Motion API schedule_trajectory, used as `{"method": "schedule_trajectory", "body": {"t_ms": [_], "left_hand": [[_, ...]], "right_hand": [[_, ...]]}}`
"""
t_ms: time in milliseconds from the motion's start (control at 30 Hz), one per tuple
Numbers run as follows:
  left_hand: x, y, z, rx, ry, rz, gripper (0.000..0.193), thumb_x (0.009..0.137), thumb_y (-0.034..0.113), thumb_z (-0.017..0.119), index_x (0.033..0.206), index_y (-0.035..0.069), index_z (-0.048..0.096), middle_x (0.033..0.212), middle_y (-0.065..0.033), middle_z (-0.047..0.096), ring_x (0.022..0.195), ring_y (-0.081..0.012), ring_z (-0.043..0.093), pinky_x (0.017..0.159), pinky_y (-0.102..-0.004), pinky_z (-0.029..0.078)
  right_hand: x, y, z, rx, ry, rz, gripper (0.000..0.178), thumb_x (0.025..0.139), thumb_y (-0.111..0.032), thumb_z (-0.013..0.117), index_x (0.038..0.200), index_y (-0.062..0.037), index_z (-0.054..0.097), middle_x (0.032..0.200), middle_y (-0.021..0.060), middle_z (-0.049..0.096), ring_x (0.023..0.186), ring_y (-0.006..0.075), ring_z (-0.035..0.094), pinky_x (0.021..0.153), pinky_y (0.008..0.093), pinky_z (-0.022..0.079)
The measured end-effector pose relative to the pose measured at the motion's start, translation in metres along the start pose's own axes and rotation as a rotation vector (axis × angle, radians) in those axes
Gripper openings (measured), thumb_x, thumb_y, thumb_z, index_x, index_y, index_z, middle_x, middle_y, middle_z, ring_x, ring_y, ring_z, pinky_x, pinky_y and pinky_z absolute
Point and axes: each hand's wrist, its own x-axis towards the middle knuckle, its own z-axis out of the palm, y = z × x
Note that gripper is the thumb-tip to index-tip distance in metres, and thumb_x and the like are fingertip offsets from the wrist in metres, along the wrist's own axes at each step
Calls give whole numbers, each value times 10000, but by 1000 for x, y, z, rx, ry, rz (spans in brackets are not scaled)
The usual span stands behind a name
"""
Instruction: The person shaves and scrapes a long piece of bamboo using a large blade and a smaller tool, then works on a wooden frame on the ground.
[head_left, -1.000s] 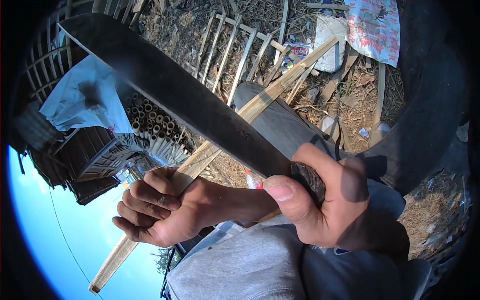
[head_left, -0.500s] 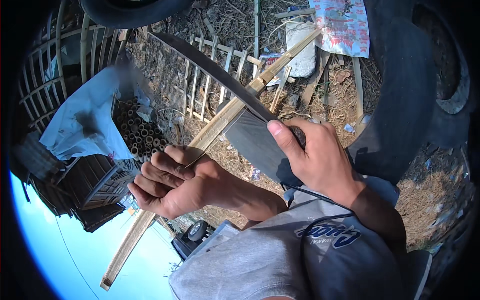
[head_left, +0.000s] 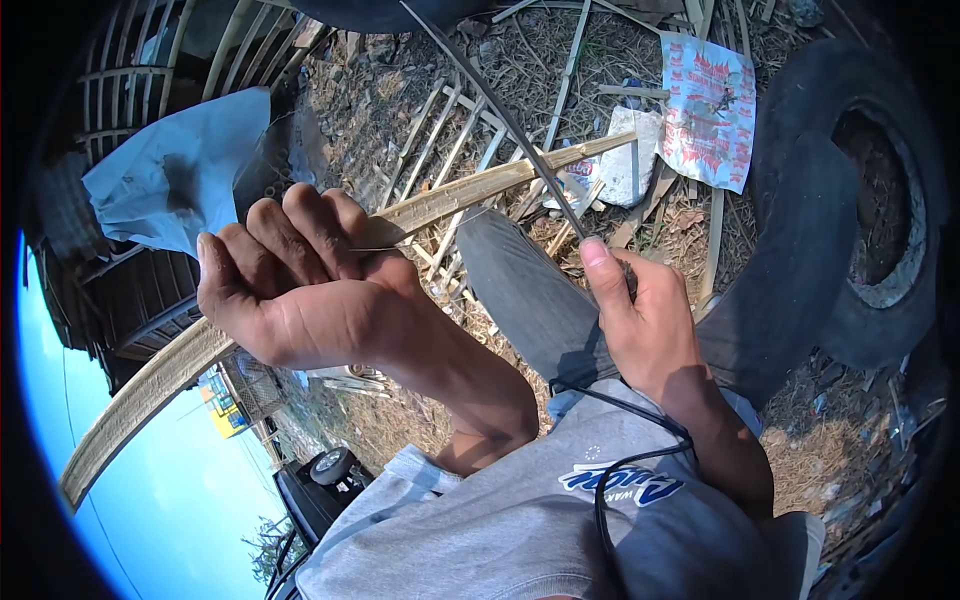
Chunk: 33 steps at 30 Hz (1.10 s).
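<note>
Wrapped round a long split bamboo strip is my left hand, its fingers curled over the strip. One end of the strip runs down to the lower left; the other reaches up to the right. My right hand grips the handle of a long dark knife, thumb along its top. The blade is seen nearly edge-on and crosses the strip near its far end; I cannot tell whether it touches. A thin pale fibre shows beside my left fingers.
A slatted bamboo frame lies on the straw-littered ground. Beyond my right hand are a white block, a printed plastic sheet and an old tire. A whitish plastic sheet hangs at the left by a bamboo structure. My trousered legs frame the work.
My left hand has moved left and up with the bamboo strip, which now lies flatter. The knife has turned from showing its broad side to nearly edge-on. The view has shifted too.
</note>
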Motion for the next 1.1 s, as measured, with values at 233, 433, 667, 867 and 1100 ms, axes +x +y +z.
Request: {"method": "schedule_trajectory", "body": {"t_ms": [233,433,667,867,1100], "left_hand": [[-18,12,0,77,88,5,459,985,265,390,563,197,222,458,50,167,361,-67,124,327,-211,116],[-13,16,-2,44,75,-38,449,963,282,418,567,193,227,471,42,169,385,-87,122,365,-219,111],[-5,10,-1,71,75,-58,443,971,287,385,571,196,219,477,37,169,396,-94,138,377,-233,134],[-7,7,10,186,45,38,435,970,275,374,570,201,221,469,39,176,394,-94,155,389,-237,149],[-2,3,2,181,141,43,441,972,267,369,567,204,207,465,44,157,385,-80,128,375,-220,147]], "right_hand": [[16,33,7,0,-20,-46,647,989,-532,493,782,64,639,510,192,521,500,313,598,515,426,424],[-3,-4,1,59,-48,-111,555,990,-468,532,800,40,653,550,227,550,551,374,618,561,456,455],[41,62,-16,-168,55,172,718,1006,-543,442,636,56,583,472,156,467,465,267,493,520,447,402],[6,26,5,54,35,-264,617,994,-483,510,713,58,612,525,223,511,509,350,590,536,426,435],[55,78,-18,64,35,267,759,980,-614,444,554,11,501,456,71,446,405,198,472,414,376,369]]}}
